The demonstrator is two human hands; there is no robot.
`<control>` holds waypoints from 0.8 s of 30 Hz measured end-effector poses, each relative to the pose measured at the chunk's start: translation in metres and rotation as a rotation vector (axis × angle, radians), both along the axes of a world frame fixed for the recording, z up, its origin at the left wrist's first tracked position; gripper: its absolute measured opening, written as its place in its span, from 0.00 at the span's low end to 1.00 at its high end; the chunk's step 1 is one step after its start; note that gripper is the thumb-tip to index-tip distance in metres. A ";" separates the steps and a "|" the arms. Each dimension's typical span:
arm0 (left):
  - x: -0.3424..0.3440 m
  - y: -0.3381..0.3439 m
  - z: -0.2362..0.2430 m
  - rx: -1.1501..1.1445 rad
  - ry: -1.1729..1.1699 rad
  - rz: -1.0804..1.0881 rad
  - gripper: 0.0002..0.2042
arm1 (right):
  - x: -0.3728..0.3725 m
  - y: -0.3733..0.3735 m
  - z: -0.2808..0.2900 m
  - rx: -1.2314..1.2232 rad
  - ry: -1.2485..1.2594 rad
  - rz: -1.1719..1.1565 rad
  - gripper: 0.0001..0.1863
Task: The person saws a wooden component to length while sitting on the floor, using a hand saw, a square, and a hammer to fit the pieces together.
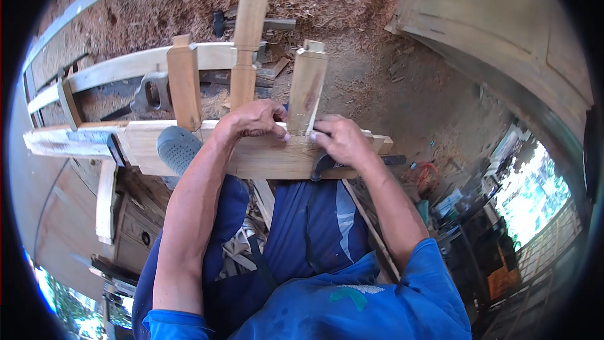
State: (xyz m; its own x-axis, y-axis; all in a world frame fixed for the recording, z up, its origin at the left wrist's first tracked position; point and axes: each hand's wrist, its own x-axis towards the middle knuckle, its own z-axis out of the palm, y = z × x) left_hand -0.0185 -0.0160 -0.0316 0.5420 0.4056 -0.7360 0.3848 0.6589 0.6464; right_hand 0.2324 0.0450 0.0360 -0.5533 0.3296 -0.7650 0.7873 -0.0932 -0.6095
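A short pale wooden post (307,91) stands up from a wide wooden board (267,158) that lies across in front of me. My left hand (257,119) is at the left of the post's foot, its fingers curled and the thumb near the joint. On the other side of the post, my right hand (343,141) has bent fingers against its lower right edge. Whatever either hand pinches is too small or hidden to make out. A hammer (322,164) with a dark head rests on the board below my right hand, its handle pointing right.
Further left, another post (183,85) and a longer one (250,19) rise from the board. My grey clog (178,150) presses on the board. A handsaw (151,93) lies behind it. Another hammer (219,24) is on the shaving-covered ground. A large wooden panel (491,19) stands far right.
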 end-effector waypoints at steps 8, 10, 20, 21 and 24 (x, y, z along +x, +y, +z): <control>0.014 0.022 0.016 -0.265 -0.052 0.007 0.31 | 0.034 0.002 0.040 0.447 0.097 -0.151 0.09; 0.003 0.017 0.023 -0.236 -0.111 0.048 0.31 | 0.038 0.000 0.040 0.447 0.135 -0.203 0.08; -0.188 -0.001 0.205 0.171 0.610 -0.081 0.18 | 0.033 -0.004 0.074 0.402 0.174 -0.299 0.07; -0.225 -0.026 0.224 0.118 0.816 -0.023 0.17 | 0.024 -0.007 0.078 0.397 0.211 -0.268 0.07; -0.295 -0.119 0.237 0.012 1.162 0.244 0.17 | -0.008 -0.010 0.084 0.407 0.190 -0.244 0.09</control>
State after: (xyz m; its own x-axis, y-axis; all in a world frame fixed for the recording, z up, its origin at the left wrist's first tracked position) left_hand -0.3135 -0.1352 0.2053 -0.5413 0.4155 -0.7311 0.6098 0.7926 -0.0011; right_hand 0.2246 0.0353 0.1195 -0.5402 0.7164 -0.4415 0.6440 0.0143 -0.7649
